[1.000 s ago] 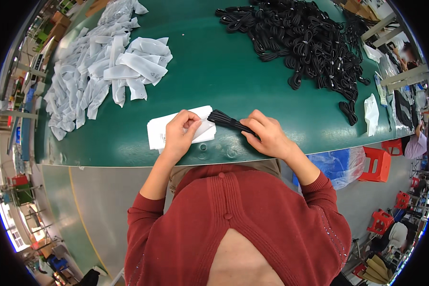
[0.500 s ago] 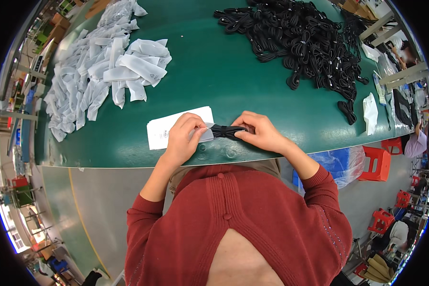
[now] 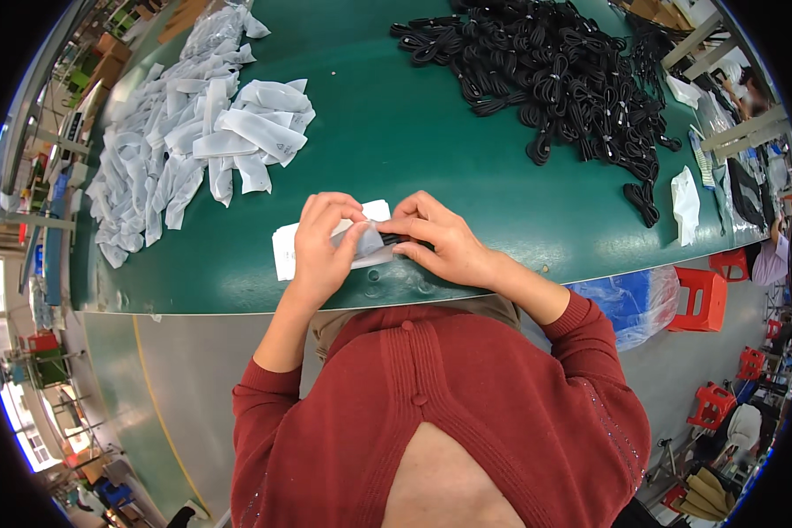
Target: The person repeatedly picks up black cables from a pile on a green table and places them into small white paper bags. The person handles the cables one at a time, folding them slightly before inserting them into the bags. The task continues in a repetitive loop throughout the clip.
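"So, what do we enter for the left hand (image 3: 326, 242)?"

"Left hand: 1. Thumb and fingers closed on the edge of a translucent bag (image 3: 371, 246), just above a stack of white bags (image 3: 284, 255)."

"And the right hand (image 3: 453, 239)?"

"Right hand: 1. Fingers gripping a black cable bundle (image 3: 391, 238), most of it covered by the hand. We place the bundle between the 2 hands, at the translucent bag; how far it reaches inside, we cannot tell."

"What carries these items?"

"Worktop (image 3: 361, 132): 1, green, glossy. The white stack lies near its front edge."

"Further stock, as we see it?"

"Left side: pale packets (image 3: 163, 145), overlapping in a long pile. Right side: a heap of black coiled cables (image 3: 572, 79), with 1 coil (image 3: 641, 204) at its near end. Right of that coil we log 1 limp white wrapper (image 3: 685, 207)."

"Below the worktop?"

"To the right, a red stool (image 3: 715, 295), beside a blue object (image 3: 627, 304) partly under clear plastic (image 3: 665, 295)."
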Motion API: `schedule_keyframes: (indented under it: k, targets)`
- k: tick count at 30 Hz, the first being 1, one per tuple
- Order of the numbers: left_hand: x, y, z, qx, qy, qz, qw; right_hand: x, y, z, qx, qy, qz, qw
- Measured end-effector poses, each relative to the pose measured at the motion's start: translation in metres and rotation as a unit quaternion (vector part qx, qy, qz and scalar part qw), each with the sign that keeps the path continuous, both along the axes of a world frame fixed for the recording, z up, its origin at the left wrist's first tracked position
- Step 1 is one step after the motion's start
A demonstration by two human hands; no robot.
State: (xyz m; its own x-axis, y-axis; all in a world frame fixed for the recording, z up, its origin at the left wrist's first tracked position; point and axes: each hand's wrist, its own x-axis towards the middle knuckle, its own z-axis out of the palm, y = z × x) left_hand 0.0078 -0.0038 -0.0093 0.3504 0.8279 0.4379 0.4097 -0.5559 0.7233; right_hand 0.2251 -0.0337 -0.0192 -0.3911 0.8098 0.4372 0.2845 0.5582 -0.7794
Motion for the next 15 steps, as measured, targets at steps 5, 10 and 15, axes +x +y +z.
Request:
schedule_keyframes:
  k: [5, 10, 15]
  targets:
    - [-0.030, 0.025, 0.013, -0.195, -0.262, 0.001, 0.945, 0.033, 0.025, 0.008, 0.122, -0.094, -0.191, 0.969]
    - [-0.038, 0.049, 0.036, -0.098, -0.287, 0.012, 0.953, 0.130, 0.065, -0.016, 0.150, -0.329, -0.511, 0.780]
    - [-0.038, 0.068, 0.036, -0.153, -0.395, -0.001, 0.906, 0.165, 0.051, -0.044, 0.045, -0.398, -0.496, 0.771]
